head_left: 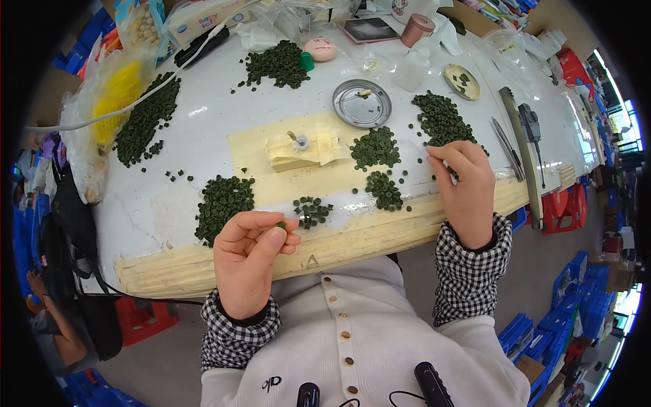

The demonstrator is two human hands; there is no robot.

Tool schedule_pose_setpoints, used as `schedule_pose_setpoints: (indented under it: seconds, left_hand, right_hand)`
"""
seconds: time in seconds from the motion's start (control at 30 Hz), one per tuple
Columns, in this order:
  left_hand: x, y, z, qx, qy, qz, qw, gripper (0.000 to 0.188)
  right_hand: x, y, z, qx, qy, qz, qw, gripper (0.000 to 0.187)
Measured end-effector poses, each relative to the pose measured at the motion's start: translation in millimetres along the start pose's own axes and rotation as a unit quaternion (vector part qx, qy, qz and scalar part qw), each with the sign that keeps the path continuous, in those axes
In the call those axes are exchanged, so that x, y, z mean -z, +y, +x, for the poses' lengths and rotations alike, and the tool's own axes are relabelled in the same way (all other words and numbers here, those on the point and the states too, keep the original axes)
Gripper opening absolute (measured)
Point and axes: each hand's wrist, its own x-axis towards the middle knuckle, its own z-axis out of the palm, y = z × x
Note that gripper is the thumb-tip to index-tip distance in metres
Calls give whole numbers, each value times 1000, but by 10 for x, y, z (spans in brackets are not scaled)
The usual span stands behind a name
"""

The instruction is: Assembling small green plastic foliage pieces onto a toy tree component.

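My left hand (251, 254), near the table's front edge, pinches a small dark green round part (281, 224) between thumb and fingers. Just left of it lies a pile of dark green ring-shaped parts (222, 203), and a smaller cluster (312, 211) sits beyond its fingertips. Over on the right, my right hand (464, 180) has thumb and fingertips drawn together; whatever is in them is too small to tell. It is close to another pile of green rings (444, 119). Two more small piles, a far one (375, 148) and a near one (384, 191), lie between my hands.
A taped block (302, 152) with a small upright metal post stands mid-table. Behind it lies a round metal lid (362, 104). More green piles (277, 64) are farther back. Tweezers (508, 149) and a long metal bar (522, 156) lie at the right. A white cable (146, 102) crosses the left.
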Motion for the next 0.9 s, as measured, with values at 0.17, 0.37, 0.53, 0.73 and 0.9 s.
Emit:
schedule_pose_setpoints:
  seconds: [0.17,0.37,0.53,0.73,0.9]
  left_hand:
    - [12,-12,-13,-25,-2,13,1000,17]
    - [9,3,-33,-21,9,31,999,16]
    - [-9,14,-25,-9,31,30,999,16]
    - [32,-2,-25,-13,20,28,999,16]
    - [52,-13,-22,-20,15,17,1000,18]
  right_hand:
    - [-83,-109,52,28,-31,40,998,6]
    - [-103,-153,167,10,-119,47,992,8]
    - [-151,-90,237,41,-119,43,991,8]
    - [-121,-65,252,36,-121,53,991,8]
    - [-143,-65,257,82,-114,25,990,8]
